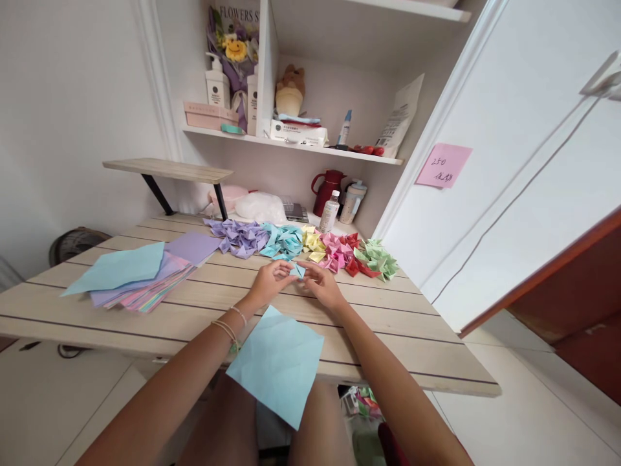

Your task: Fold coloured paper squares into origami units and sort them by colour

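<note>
Both my hands meet over the middle of the table around a small folded piece of light blue paper (298,271). My left hand (270,282) pinches its left side between thumb and fingers, and my right hand (322,285) grips its right side. Nearer to me, a creased light blue paper sheet (281,359) lies partly on the table and hangs over its front edge. Just beyond my hands sit folded paper pieces in groups: purple (240,237), blue (283,241), yellow (313,241), pink (336,251), red (361,266) and green (377,257).
A stack of coloured paper sheets (150,285) lies on the table (213,301) at the left. Behind the folded pieces stand a clear bottle (330,212), a red thermos jug (330,191) and a tumbler (353,202). A small raised shelf (167,169) stands at the back left.
</note>
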Motion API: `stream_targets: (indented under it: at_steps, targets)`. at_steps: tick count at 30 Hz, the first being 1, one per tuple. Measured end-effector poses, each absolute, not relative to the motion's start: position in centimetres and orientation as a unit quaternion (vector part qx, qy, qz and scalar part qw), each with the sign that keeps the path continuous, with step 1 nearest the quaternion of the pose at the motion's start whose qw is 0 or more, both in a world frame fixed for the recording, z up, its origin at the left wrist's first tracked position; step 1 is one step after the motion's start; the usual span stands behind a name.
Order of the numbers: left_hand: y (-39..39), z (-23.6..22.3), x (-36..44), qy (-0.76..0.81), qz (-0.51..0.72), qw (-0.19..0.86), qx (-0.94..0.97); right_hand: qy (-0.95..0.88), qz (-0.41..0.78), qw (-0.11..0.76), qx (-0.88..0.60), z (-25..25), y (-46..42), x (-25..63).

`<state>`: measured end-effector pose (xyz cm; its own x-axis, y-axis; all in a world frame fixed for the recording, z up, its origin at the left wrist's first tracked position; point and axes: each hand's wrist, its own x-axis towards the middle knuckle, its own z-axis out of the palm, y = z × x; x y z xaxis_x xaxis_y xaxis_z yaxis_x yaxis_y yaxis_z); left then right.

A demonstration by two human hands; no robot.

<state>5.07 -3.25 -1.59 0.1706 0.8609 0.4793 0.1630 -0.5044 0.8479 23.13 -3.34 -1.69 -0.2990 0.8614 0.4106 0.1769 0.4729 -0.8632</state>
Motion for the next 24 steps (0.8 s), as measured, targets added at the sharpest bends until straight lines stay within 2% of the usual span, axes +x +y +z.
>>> stream_targets:
  at_steps: [4, 11, 24]
  targets:
    - [-2.96, -1.77, 4.92, 0.365, 0.528, 0.323, 0.696, -0.72, 0.351, 0.472, -0.368, -1.52, -3.37, 23.17]
    - [-3.33, -1.79, 4.93, 0.362, 0.473, 0.283, 0.752, -0.772, 0.191, 0.453, -0.402, -1.29, -3.32, 23.26]
    - [-3.25, -1.38, 4.57, 0.367, 0.456, 0.183, 0.79, -0.801, 0.172, 0.374, -0.435, -1.0, -3.92, 23.17]
